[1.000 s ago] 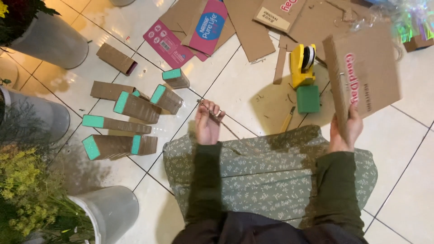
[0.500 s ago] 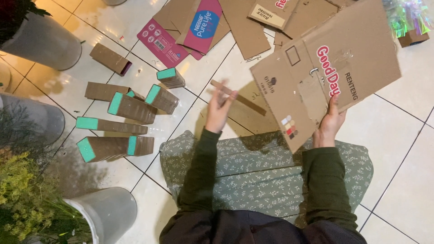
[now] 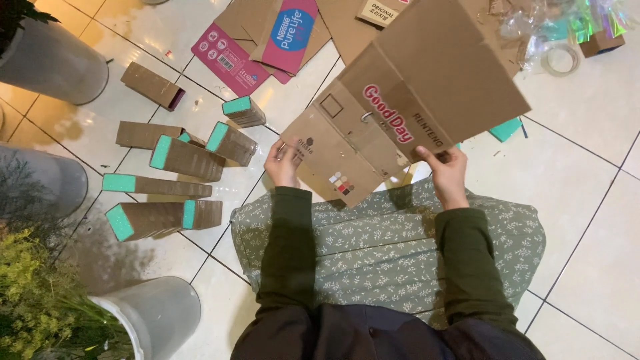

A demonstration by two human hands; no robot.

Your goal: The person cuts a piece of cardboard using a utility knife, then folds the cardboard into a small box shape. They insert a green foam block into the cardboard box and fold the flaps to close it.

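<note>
Both my hands hold a large flattened brown cardboard sheet [image 3: 413, 100] with red print, lifted above my lap. My left hand [image 3: 283, 163] grips its lower left corner. My right hand [image 3: 448, 175] pinches its lower right edge. The sheet hides the floor beneath it. My lap is covered by green floral cloth [image 3: 387, 250], and I wear dark green sleeves.
Several brown cardboard blocks with teal ends [image 3: 180, 157] lie on the white tile floor at left. Pink and brown flattened boxes [image 3: 267, 40] lie at the top. A tape roll [image 3: 560, 60] and crumpled plastic are top right. Grey plant pots [image 3: 153, 317] stand at left.
My right hand brought the cardboard sheet from upright at the right to flat in front of me. My left hand moved up and took its left corner. The yellow tool is hidden.
</note>
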